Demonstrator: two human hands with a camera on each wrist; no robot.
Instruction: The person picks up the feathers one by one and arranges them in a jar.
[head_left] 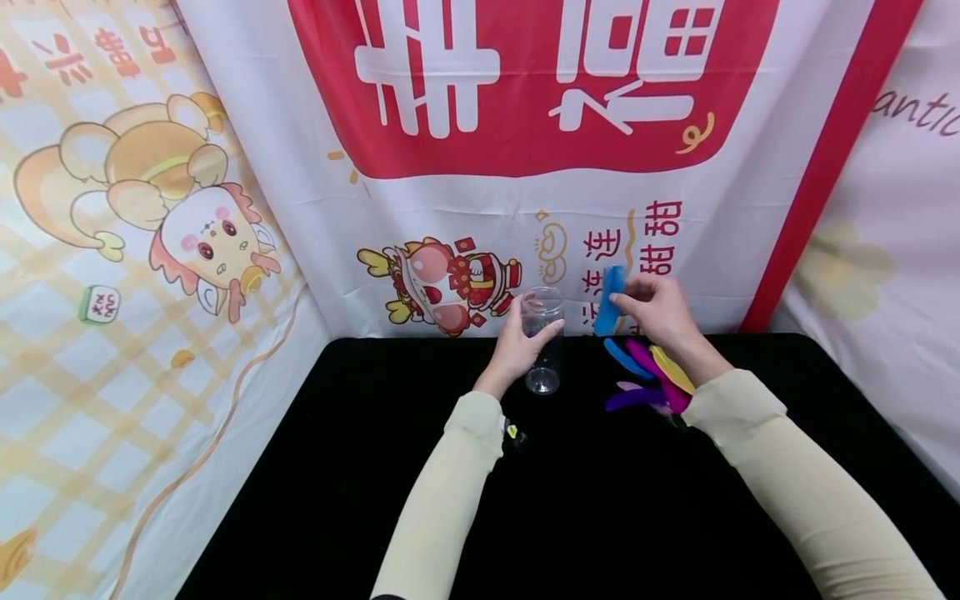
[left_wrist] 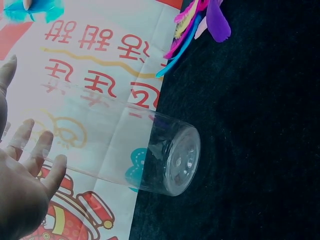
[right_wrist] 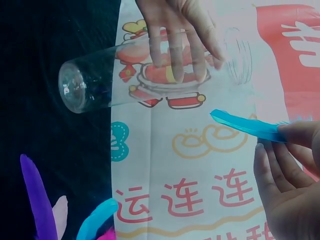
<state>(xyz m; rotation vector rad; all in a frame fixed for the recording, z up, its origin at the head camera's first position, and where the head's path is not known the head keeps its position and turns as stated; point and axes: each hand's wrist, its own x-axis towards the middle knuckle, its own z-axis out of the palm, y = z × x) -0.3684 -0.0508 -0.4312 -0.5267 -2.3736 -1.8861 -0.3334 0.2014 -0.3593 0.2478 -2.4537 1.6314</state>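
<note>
White-and-red printed cloth (head_left: 465,200) hangs behind a black table (head_left: 585,500). Near its far edge, the left hand's (head_left: 517,346) fingers wrap a clear jar (head_left: 550,357), long axis roughly upright, threaded mouth up, base down. Just beside it, the right hand (head_left: 667,312) pinches a blue feather (head_left: 606,315), nearly vertical, free tip pointing down. Other feathers (head_left: 667,387) lie below that hand.

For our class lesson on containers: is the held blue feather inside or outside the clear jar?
Outside. The right hand pinches the blue feather away from the clear jar, with white backdrop visible between them.
</note>
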